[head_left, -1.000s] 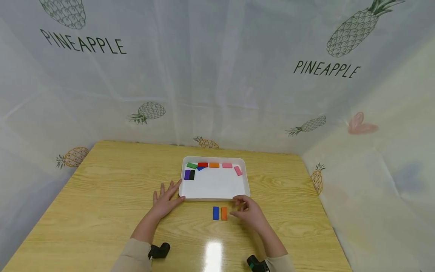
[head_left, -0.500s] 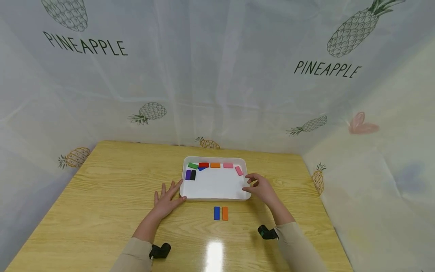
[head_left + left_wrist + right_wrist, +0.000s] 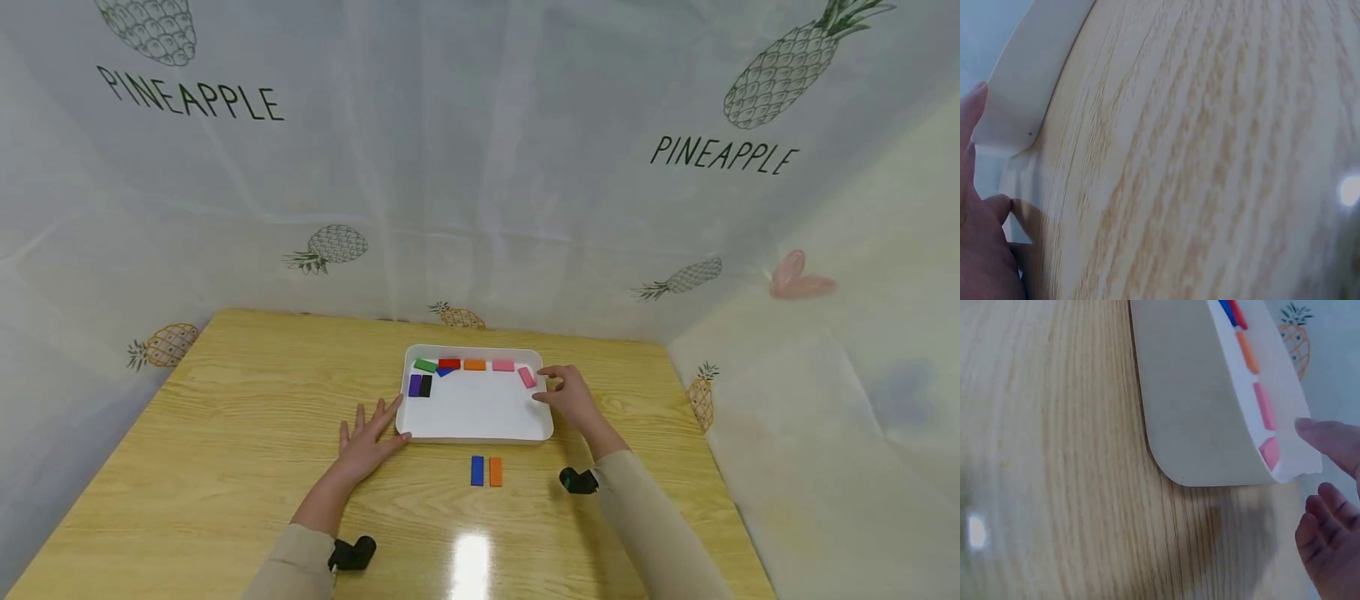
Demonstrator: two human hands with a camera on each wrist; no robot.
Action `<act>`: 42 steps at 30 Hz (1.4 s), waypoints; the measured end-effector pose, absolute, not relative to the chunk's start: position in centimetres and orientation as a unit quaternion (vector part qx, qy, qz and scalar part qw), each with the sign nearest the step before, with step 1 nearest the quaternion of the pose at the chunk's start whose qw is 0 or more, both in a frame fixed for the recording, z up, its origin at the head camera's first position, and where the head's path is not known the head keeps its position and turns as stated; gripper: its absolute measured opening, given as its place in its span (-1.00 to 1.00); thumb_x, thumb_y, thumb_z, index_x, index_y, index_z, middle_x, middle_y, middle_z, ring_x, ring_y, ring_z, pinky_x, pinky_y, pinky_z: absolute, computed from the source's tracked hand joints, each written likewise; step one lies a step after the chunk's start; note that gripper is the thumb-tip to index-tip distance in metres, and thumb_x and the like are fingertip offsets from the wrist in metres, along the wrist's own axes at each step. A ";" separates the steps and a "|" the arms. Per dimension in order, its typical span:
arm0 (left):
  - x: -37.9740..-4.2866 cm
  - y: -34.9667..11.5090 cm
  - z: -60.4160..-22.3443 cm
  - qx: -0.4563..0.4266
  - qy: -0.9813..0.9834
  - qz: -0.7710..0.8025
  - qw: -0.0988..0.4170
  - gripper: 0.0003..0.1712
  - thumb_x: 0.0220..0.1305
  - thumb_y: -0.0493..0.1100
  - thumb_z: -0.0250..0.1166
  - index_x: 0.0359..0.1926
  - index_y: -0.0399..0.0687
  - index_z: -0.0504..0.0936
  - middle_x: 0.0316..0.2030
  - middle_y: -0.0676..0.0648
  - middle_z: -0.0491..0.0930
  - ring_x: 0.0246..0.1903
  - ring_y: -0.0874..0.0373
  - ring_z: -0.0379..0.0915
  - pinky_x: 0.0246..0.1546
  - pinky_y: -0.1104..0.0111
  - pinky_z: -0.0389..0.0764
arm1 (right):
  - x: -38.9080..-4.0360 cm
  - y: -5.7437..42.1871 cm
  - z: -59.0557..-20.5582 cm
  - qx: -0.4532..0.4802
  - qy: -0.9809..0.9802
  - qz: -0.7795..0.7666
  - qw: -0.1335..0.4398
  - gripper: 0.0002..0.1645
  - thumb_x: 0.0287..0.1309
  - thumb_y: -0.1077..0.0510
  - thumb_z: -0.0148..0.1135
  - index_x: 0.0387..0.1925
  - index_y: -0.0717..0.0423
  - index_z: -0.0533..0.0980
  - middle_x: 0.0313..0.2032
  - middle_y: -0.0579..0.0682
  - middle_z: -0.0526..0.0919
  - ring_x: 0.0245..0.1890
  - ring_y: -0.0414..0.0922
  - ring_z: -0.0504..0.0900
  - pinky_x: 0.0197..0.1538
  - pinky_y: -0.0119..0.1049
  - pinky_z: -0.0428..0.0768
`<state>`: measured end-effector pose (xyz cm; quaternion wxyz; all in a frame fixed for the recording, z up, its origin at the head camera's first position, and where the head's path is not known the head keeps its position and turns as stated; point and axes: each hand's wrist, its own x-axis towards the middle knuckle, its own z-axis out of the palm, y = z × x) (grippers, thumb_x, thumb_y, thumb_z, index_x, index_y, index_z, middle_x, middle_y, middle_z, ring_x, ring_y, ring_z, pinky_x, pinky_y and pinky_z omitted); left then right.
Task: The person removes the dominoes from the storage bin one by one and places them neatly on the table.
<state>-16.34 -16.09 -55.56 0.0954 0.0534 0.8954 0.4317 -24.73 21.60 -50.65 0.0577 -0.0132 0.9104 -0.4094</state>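
Note:
My left hand (image 3: 362, 450) lies with spread fingers at the left side of a shallow white tray (image 3: 472, 438), its fingertips right at the tray's wall. My right hand (image 3: 572, 396) reaches over the tray's right rim, thumb and forefinger apart, nothing between them. Just left of those fingertips, a tilted pink domino-like block (image 3: 527, 377) lies in the tray. Along the far wall are another pink block (image 3: 503, 365), an orange block (image 3: 475, 365), a red block (image 3: 449, 363) overlapping a blue block (image 3: 445, 372), and a green block (image 3: 425, 365). A purple block (image 3: 415, 385) and a black block (image 3: 426, 386) stand side by side.
In front of the tray, a blue block (image 3: 477, 471) and an orange block (image 3: 496, 472) lie parallel on the wooden table (image 3: 262, 400). A pineapple-printed curtain (image 3: 480, 183) hangs behind the table. A black wrist camera (image 3: 352, 552) is on the left wrist, another (image 3: 578, 481) on the right.
My right hand has moved from beside the loose orange block up and away to the tray's right rim, near the tilted pink block. The left hand stays in place.

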 end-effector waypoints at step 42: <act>-16.3 -15.9 -55.4 0.048 0.894 0.434 0.103 -0.11 0.32 0.21 0.22 0.54 0.21 0.02 0.50 -0.28 -0.20 0.42 -0.27 -0.74 0.22 -0.20 -0.71 | -29.4 20.0 -52.4 -0.048 0.944 -0.292 0.143 -0.38 0.21 0.24 0.31 0.30 0.18 0.42 0.19 0.28 0.40 0.14 0.16 0.38 0.29 0.11 0.31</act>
